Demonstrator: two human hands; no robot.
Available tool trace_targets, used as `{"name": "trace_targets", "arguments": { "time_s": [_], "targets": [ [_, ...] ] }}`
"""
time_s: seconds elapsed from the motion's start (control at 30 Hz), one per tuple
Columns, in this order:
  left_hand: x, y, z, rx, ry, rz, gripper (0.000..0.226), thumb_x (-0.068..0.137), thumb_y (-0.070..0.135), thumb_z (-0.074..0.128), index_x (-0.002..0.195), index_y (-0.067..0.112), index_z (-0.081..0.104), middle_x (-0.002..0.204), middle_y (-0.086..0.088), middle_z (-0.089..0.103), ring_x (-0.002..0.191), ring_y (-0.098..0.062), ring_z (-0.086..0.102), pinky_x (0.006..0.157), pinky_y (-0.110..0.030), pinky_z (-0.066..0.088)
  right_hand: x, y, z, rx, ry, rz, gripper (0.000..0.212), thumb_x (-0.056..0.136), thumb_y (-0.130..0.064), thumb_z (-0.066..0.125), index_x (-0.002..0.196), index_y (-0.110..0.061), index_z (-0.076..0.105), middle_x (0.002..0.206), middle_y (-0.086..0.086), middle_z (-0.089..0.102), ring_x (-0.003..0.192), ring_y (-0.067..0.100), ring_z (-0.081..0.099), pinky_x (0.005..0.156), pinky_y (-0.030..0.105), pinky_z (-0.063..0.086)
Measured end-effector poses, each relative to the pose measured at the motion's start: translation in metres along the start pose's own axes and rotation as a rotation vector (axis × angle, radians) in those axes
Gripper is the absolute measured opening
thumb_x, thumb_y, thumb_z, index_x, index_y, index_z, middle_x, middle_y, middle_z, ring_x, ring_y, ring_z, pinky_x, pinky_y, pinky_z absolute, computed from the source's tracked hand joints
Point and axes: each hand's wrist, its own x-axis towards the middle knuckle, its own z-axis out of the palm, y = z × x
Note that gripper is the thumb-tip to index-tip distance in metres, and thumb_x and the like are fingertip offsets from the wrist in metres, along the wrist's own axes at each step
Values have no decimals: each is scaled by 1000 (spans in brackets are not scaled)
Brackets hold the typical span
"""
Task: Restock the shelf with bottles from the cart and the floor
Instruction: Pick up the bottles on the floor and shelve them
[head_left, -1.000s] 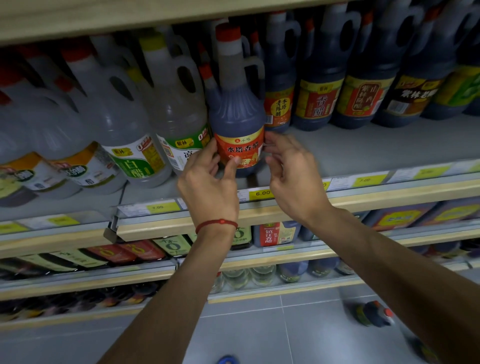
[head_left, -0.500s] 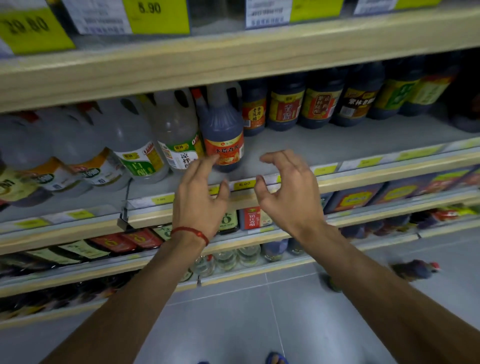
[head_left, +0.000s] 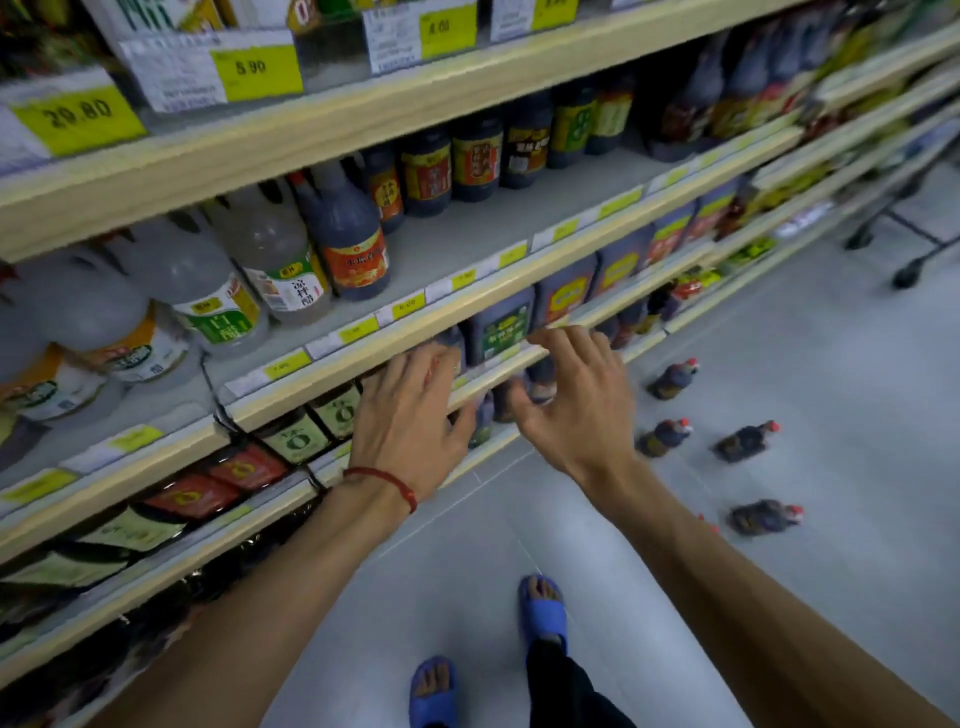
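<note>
A dark vinegar bottle with an orange label (head_left: 349, 244) stands on the grey shelf (head_left: 467, 234), next to clear bottles with green labels. My left hand (head_left: 410, 415), with a red string on its wrist, and my right hand (head_left: 571, 405) hang empty in front of the lower shelf edge, fingers spread and loosely bent. Several small dark bottles with red caps lie on the floor at the right, such as one bottle (head_left: 672, 379) near the shelf base and another bottle (head_left: 763, 517) closer to me.
Rows of dark bottles (head_left: 475, 161) fill the back of the shelf. Lower shelves (head_left: 171, 519) hold flat packs and jugs. Cart wheels (head_left: 906, 275) stand at the far right. My feet in blue slippers (head_left: 543, 608) are on the grey tiled floor.
Both hands let go of the orange-label bottle and drew back and down from the shelf. My view turned right, bringing the floor bottles and cart wheels into sight.
</note>
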Motion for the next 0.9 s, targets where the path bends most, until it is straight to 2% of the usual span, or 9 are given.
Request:
{"name": "trace_targets", "arguments": {
  "time_s": [0.13, 0.2, 0.3, 0.4, 0.5, 0.6, 0.73, 0.9],
  "targets": [
    [-20, 30, -1, -44, -69, 154, 51, 94, 39, 62, 138, 15, 54, 137, -5, 57, 123, -28, 53, 90, -45, 52, -49, 10, -28, -36, 92, 122, 34, 83, -36, 68, 110, -14, 66, 100, 3, 61, 92, 27, 55, 78, 36, 42],
    [-26, 44, 3, -42, -99, 210, 51, 93, 40, 62, 137, 16, 53, 134, -5, 57, 120, -28, 53, 88, -45, 51, -73, 18, -41, -64, 115, 181, 34, 83, -38, 66, 108, -16, 66, 100, 1, 62, 91, 26, 55, 78, 37, 43],
    [-35, 66, 14, -37, -155, 284, 50, 92, 38, 66, 134, 14, 55, 131, -5, 59, 115, -29, 56, 87, -45, 50, -110, 33, -58, -115, 123, 272, 35, 83, -40, 66, 109, -16, 67, 104, 0, 64, 96, 25, 58, 85, 38, 46],
    [-42, 91, 26, -50, -228, 354, 51, 90, 36, 67, 133, 12, 57, 129, -9, 61, 115, -32, 58, 90, -45, 50, -145, 51, -75, -173, 113, 367, 39, 82, -41, 69, 111, -16, 68, 107, 0, 65, 99, 25, 59, 83, 35, 44],
    [-41, 118, 39, -60, -289, 412, 51, 89, 35, 68, 133, 10, 58, 131, -10, 60, 117, -33, 57, 89, -45, 51, -175, 70, -90, -181, 112, 488, 40, 81, -40, 69, 112, -14, 68, 106, 0, 66, 97, 26, 60, 84, 39, 47],
    [-35, 149, 54, -79, -332, 447, 53, 89, 33, 71, 134, 8, 60, 133, -13, 61, 117, -36, 58, 93, -47, 51, -197, 93, -103, -159, 123, 609, 40, 81, -38, 69, 112, -13, 69, 104, 1, 66, 97, 28, 61, 90, 42, 48],
    [-22, 191, 76, -90, -378, 490, 54, 91, 32, 70, 137, 6, 58, 139, -14, 59, 123, -36, 57, 99, -47, 50, -211, 128, -111, -129, 128, 740, 39, 82, -39, 67, 112, -13, 69, 110, 0, 67, 109, 27, 61, 89, 37, 46],
    [-5, 234, 103, -59, -432, 494, 55, 93, 36, 66, 140, 9, 56, 140, -13, 56, 125, -35, 54, 98, -50, 50, -217, 173, -115, -66, 125, 830, 41, 83, -40, 64, 115, -15, 69, 113, 0, 68, 104, 25, 59, 87, 38, 46]
  ]
}}
